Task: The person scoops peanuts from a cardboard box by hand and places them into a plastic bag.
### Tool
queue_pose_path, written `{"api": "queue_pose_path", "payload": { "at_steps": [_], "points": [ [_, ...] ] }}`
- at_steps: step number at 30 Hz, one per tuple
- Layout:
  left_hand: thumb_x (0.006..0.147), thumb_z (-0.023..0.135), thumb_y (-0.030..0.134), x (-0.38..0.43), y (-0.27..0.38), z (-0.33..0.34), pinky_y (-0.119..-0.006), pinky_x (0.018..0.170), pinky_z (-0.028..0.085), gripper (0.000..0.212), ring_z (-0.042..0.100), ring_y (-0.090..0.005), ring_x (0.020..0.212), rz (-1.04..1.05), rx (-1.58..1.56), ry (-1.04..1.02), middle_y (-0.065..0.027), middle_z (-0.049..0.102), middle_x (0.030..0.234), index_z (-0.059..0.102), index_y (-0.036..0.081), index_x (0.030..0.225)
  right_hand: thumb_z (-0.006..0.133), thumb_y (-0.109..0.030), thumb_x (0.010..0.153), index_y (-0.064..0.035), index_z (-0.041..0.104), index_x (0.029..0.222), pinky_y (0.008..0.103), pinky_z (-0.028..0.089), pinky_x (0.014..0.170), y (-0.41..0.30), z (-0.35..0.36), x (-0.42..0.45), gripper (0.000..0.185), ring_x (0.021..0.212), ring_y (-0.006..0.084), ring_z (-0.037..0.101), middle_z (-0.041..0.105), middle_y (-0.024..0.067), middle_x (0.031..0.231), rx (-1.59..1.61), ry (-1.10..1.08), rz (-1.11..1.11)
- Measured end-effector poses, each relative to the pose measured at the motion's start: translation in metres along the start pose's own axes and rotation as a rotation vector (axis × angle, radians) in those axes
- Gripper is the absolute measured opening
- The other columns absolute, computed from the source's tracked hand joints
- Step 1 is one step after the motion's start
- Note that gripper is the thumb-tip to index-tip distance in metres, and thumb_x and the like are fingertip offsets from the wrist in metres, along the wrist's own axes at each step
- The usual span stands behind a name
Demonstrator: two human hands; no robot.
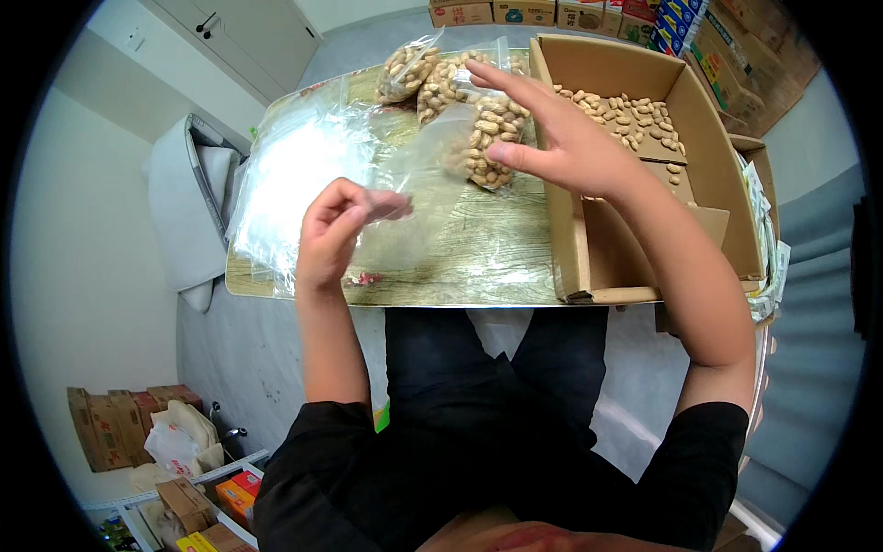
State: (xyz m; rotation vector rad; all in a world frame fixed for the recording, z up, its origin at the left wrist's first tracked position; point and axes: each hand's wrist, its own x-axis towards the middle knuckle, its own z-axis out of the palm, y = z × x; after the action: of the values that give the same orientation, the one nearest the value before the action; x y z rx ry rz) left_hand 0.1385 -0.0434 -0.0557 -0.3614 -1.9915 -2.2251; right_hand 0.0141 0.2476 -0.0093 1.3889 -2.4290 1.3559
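Pinched in my left hand (338,231) is an empty clear plastic bag (431,190), which spreads rightward above the wood-patterned table. My right hand (552,131) holds nothing; its thumb and fingers are apart. It hovers between a clear bag of unshelled peanuts (491,127) and the open cardboard box (566,252), and whether it touches that bag is unclear. Two more peanut bags, one at the back left (407,69) and one beside it (436,90), stand behind. Loose peanuts (641,121) lie in the far part of the box.
A pile of flat clear bags (303,172) covers the table's left side. The table's front edge (469,306) runs just before my lap. Stacked cartons (524,12) line the far wall, and a grey folded cushion-like item (186,207) stands left of the table.
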Motion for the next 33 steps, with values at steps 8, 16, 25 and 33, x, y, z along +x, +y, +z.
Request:
{"api": "queue_pose_path", "payload": {
  "at_steps": [8, 16, 25, 33],
  "points": [
    [0.095, 0.06, 0.016, 0.012, -0.004, -0.001, -0.035, 0.069, 0.051, 0.015, 0.063, -0.0227, 0.072, -0.028, -0.01, -0.002, -0.0163, 0.068, 0.083, 0.054, 0.003, 0.096, 0.071, -0.015, 0.091, -0.0069, 0.063, 0.128, 0.0316, 0.053, 0.092, -0.005, 0.005, 0.0, 0.039, 0.103, 0.0182, 0.066, 0.07, 0.0115, 0.114, 0.457, -0.098, 0.148],
    [0.09, 0.068, 0.001, 0.015, -0.014, -0.029, -0.021, 0.055, 0.042, 0.03, 0.055, -0.0078, 0.061, 0.098, 0.12, 0.239, -0.0054, 0.066, 0.076, 0.061, 0.0, 0.118, 0.069, -0.008, 0.092, -0.0012, 0.073, 0.109, 0.0285, 0.056, 0.084, -0.001, -0.003, 0.003, 0.019, 0.087, 0.014, 0.071, 0.076, 0.0084, 0.098, 0.487, 0.176, 0.338],
    [0.093, 0.064, -0.001, 0.029, -0.013, -0.012, -0.027, 0.076, 0.049, 0.021, 0.059, -0.0128, 0.085, 0.187, 0.26, 0.753, -0.0115, 0.066, 0.11, 0.062, -0.002, 0.114, 0.071, -0.007, 0.089, 0.0034, 0.07, 0.112, 0.0225, 0.05, 0.073, -0.005, -0.007, 0.004, 0.026, 0.082, 0.0095, 0.066, 0.073, 0.0075, 0.095, 0.665, 0.089, 0.552],
    [0.093, 0.064, -0.002, 0.022, -0.007, 0.084, -0.028, 0.087, 0.05, 0.022, 0.061, -0.0146, 0.097, 0.473, 0.609, 0.28, -0.0091, 0.064, 0.107, 0.062, -0.001, 0.115, 0.078, -0.004, 0.08, 0.0011, 0.068, 0.108, 0.0227, 0.052, 0.065, -0.017, -0.003, -0.001, 0.03, 0.08, 0.0097, 0.068, 0.074, 0.009, 0.089, 0.587, 0.183, 0.381]
  ]
}}
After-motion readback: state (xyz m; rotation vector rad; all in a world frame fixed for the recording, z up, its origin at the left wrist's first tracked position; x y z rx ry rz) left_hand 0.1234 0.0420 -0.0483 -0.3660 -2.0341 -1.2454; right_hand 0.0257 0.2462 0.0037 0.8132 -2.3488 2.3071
